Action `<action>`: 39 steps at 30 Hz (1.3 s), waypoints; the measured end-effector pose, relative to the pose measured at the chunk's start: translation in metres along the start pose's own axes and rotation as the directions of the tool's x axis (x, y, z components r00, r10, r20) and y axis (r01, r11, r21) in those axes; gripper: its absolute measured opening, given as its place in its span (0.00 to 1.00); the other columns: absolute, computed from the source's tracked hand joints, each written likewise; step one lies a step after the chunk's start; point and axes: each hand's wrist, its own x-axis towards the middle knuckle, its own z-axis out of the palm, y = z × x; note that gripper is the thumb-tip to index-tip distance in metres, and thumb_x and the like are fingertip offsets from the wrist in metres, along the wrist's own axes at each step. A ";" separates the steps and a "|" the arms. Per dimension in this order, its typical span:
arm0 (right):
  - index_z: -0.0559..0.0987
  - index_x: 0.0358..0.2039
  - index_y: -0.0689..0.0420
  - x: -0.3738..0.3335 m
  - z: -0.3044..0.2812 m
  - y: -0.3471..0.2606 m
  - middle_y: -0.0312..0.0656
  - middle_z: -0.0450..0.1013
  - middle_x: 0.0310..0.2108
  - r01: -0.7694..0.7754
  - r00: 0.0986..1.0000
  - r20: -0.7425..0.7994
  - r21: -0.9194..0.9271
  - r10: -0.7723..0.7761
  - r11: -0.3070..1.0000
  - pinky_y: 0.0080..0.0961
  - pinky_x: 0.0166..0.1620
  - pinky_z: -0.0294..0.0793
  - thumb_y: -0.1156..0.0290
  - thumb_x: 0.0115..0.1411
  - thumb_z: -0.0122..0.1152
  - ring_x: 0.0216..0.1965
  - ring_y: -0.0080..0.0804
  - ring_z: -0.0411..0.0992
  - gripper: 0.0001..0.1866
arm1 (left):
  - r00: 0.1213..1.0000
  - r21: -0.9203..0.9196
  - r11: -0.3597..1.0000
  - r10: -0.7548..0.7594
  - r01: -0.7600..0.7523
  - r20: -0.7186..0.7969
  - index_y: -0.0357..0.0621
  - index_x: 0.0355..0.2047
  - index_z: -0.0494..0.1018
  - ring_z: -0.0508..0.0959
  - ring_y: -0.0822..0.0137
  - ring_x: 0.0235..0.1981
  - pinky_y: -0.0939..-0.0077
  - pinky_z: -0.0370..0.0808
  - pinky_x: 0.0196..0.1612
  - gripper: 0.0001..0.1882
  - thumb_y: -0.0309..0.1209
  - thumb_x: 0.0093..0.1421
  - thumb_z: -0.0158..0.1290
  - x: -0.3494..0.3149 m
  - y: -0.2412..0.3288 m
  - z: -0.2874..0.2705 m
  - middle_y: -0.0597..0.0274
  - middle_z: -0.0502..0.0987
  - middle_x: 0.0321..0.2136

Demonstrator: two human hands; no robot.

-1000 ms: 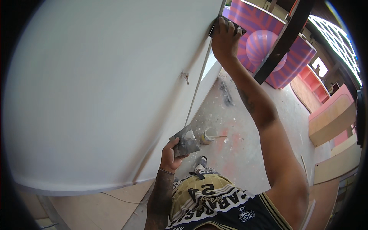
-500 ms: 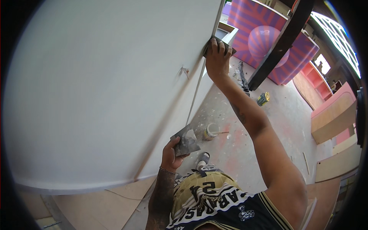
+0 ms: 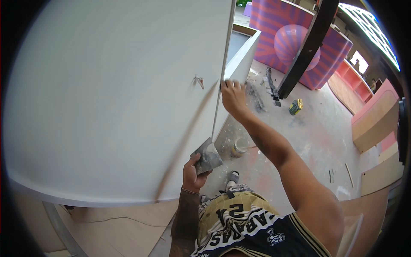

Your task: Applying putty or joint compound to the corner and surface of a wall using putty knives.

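Note:
A large white panel (image 3: 111, 94) fills the left side, with its thin right edge (image 3: 217, 111) running upward. My right hand (image 3: 234, 98) is at that edge, fingers bent over a dark flat scraper blade that is now mostly hidden. Lower down, my left hand (image 3: 192, 177) grips a square grey putty plate (image 3: 209, 160) with a whitish smear of filler on it, thumb on top. The plate's upper corner is close to the panel's edge. A small twisted tuft (image 3: 199, 81) sticks out of the panel's face.
On the spattered floor, an open can (image 3: 239, 147) with a stick stands near my foot. Farther off are a yellow-green can (image 3: 296, 106) and a dark post (image 3: 308, 51). Behind stands a purple-pink striped structure (image 3: 267, 38). Curved wooden pieces (image 3: 374, 128) lie at right.
My right hand has come down along the panel's edge, and the scraper blade shows far less. My left hand and its plate are almost where they were. The view has shifted slightly.

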 end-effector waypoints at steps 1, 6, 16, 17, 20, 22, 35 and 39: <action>0.74 0.55 0.59 -0.022 -0.005 0.003 0.51 0.68 0.54 0.044 0.997 -0.066 0.137 -0.035 0.990 0.47 0.60 0.60 0.77 0.54 0.51 0.54 0.46 0.66 0.25 | 1.000 -0.024 1.000 -0.005 0.004 -0.026 0.51 0.45 0.72 0.80 0.63 0.36 0.60 0.76 0.35 0.10 0.34 0.64 0.50 0.003 0.000 0.000 0.64 0.80 0.37; 0.69 0.61 0.57 -0.137 -0.078 -0.005 0.52 0.65 0.58 0.251 0.955 -0.128 0.828 -0.267 0.501 0.44 0.63 0.62 0.92 0.44 0.45 0.60 0.51 0.63 0.39 | 0.997 -0.064 0.996 -0.059 0.062 0.049 0.51 0.41 0.74 0.81 0.67 0.32 0.66 0.76 0.29 0.08 0.34 0.64 0.51 0.005 0.003 0.008 0.66 0.80 0.33; 0.69 0.59 0.55 -0.115 -0.044 0.071 0.48 0.66 0.55 0.529 0.830 0.179 0.048 -0.528 0.847 0.46 0.54 0.67 0.81 0.52 0.53 0.53 0.48 0.67 0.31 | 0.989 0.095 0.992 0.066 -0.079 0.135 0.48 0.48 0.71 0.82 0.63 0.35 0.65 0.76 0.26 0.13 0.34 0.63 0.51 -0.001 0.031 0.024 0.63 0.80 0.38; 0.68 0.59 0.55 -0.080 -0.036 0.091 0.47 0.67 0.53 0.433 0.901 0.063 -0.079 -0.429 0.898 0.46 0.51 0.67 0.81 0.53 0.50 0.52 0.47 0.66 0.30 | 0.989 0.096 0.992 0.062 -0.075 0.136 0.48 0.50 0.71 0.81 0.61 0.37 0.62 0.75 0.28 0.15 0.34 0.63 0.51 -0.003 0.029 0.030 0.62 0.80 0.39; 0.67 0.62 0.52 0.031 -0.105 0.073 0.45 0.66 0.55 0.217 0.875 -0.420 -0.109 -0.242 0.970 0.45 0.57 0.61 0.86 0.52 0.50 0.56 0.46 0.64 0.34 | 0.987 0.085 0.995 0.045 -0.059 0.156 0.49 0.49 0.71 0.81 0.61 0.38 0.61 0.74 0.30 0.15 0.35 0.63 0.51 -0.002 0.021 0.025 0.63 0.80 0.39; 0.68 0.61 0.50 0.091 -0.133 0.067 0.38 0.64 0.57 0.145 0.742 -0.615 -0.242 -0.267 0.959 0.45 0.59 0.59 0.81 0.53 0.53 0.58 0.42 0.62 0.32 | 0.995 0.054 0.998 0.019 -0.024 0.096 0.49 0.48 0.72 0.81 0.61 0.38 0.61 0.74 0.32 0.14 0.35 0.63 0.51 0.000 0.014 0.023 0.63 0.80 0.39; 0.78 0.47 0.57 0.122 -0.101 0.028 0.41 0.64 0.58 -0.101 0.757 -0.595 -0.516 -0.270 0.851 0.56 0.59 0.56 0.66 0.56 0.56 0.58 0.42 0.60 0.18 | 1.000 -0.033 0.999 0.016 -0.015 0.018 0.50 0.44 0.73 0.82 0.64 0.33 0.66 0.76 0.28 0.10 0.35 0.64 0.51 -0.015 0.007 0.006 0.65 0.81 0.34; 0.82 0.41 0.57 0.095 -0.063 0.024 0.44 0.64 0.58 -0.043 0.777 -0.565 -0.486 -0.277 0.873 0.58 0.61 0.52 0.64 0.56 0.57 0.60 0.44 0.58 0.16 | 1.000 -0.026 0.999 0.020 -0.019 0.024 0.50 0.44 0.73 0.82 0.64 0.33 0.66 0.77 0.28 0.10 0.35 0.64 0.51 -0.017 0.007 0.004 0.65 0.81 0.35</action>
